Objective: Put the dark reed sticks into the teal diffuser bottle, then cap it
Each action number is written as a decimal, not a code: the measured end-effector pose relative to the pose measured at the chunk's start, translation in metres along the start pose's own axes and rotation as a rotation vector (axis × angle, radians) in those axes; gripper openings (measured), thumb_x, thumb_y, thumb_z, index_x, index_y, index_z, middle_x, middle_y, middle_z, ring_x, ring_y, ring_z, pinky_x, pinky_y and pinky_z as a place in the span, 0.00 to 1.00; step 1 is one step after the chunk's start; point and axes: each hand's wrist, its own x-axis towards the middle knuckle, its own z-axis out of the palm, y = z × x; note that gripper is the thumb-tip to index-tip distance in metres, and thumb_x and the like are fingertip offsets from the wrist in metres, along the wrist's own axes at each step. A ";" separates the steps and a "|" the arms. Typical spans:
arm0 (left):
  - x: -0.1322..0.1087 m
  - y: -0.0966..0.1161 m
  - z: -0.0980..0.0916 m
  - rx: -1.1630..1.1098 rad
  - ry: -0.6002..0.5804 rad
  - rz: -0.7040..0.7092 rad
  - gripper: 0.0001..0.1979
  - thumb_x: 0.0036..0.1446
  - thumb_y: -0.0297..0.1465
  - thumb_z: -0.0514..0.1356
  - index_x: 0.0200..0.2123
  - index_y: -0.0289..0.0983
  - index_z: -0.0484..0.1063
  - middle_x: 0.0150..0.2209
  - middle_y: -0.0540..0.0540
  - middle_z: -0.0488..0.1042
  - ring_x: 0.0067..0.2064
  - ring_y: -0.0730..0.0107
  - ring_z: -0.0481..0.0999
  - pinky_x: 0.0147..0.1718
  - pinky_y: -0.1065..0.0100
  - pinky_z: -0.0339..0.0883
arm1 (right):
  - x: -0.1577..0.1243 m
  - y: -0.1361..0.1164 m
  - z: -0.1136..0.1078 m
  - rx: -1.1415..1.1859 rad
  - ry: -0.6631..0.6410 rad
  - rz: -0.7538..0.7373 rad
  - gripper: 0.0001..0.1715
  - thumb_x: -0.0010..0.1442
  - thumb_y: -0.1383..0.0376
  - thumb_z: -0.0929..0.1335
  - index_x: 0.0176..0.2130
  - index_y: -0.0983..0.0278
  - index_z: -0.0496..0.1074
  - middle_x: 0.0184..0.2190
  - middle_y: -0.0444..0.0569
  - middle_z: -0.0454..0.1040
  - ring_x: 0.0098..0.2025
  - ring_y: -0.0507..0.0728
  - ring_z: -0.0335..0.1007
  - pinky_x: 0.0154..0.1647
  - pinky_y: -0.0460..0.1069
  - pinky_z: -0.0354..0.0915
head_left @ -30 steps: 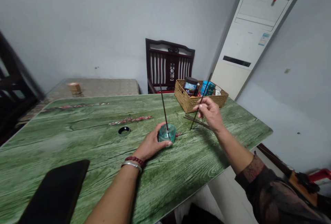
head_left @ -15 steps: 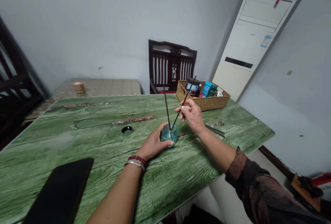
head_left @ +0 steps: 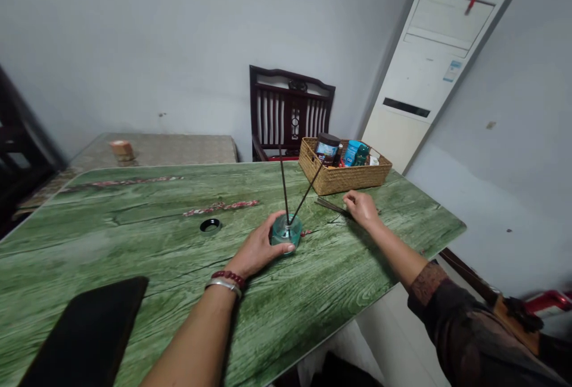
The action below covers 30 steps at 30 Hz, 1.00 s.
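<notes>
My left hand wraps round a small teal glass diffuser bottle, which stands upright on the table. Two dark reed sticks rise from its neck, spread apart in a V. To the right, my right hand is over several more dark reed sticks lying on the tabletop. Its fingers are curled together, and whether they grip a stick is hidden. A round dark cap lies to the left of the bottle.
A woven basket with jars and bottles stands at the back right of the green table. At the front left lies a flat black object. Behind the table are a dark wooden chair and a low surface bearing a small orange-topped container.
My right hand has let go of the second reed stick, now leaning in the bottle, and moved right to the loose sticks. My left hand keeps its hold. The view has shifted slightly.
</notes>
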 end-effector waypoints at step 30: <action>0.001 0.002 0.000 0.008 0.006 0.011 0.42 0.45 0.45 0.69 0.61 0.36 0.63 0.58 0.37 0.73 0.59 0.47 0.72 0.60 0.50 0.63 | -0.006 -0.008 -0.014 0.655 0.139 0.134 0.05 0.54 0.62 0.69 0.30 0.63 0.71 0.25 0.44 0.75 0.27 0.53 0.71 0.32 0.47 0.67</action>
